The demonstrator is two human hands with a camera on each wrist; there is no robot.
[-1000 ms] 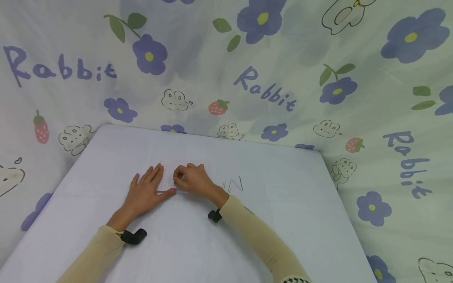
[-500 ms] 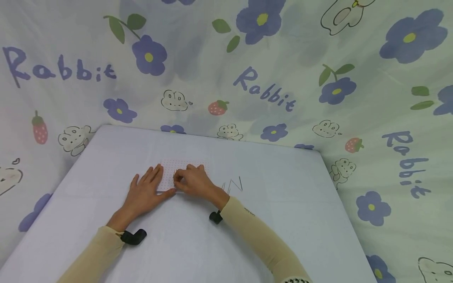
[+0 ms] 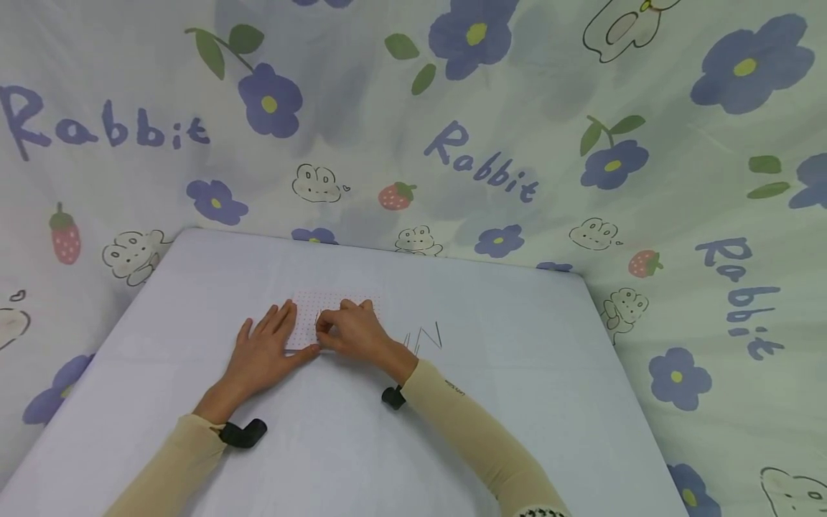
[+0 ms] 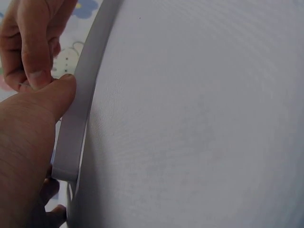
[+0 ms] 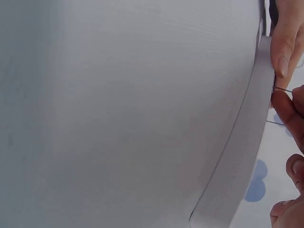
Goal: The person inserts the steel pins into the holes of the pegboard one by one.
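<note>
A white block with a grid of red dots (image 3: pixel 306 305) lies on the table. My left hand (image 3: pixel 261 355) rests at its left edge, fingers spread, with the thumb along the near side. My right hand (image 3: pixel 355 330) is over the middle of the block, thumb and index finger pinching a thin dark metal pin (image 5: pixel 283 89). In the right wrist view, another thin pin (image 5: pixel 275 123) stands out from the block's dotted face. The left thumb (image 4: pixel 61 92) is right beside the pinching fingers in the left wrist view. Part of the dotted face is hidden under the right hand.
Several loose thin dark pins (image 3: pixel 439 335) lie on the white table (image 3: pixel 517 402) just right of the right hand. A patterned cloth (image 3: pixel 362 93) with flowers and rabbits hangs behind and beside the table.
Both hands stay almost in place. The right thumb and index finger have shifted slightly, and a thin pin shows more clearly behind them. The head view has moved a little.
</note>
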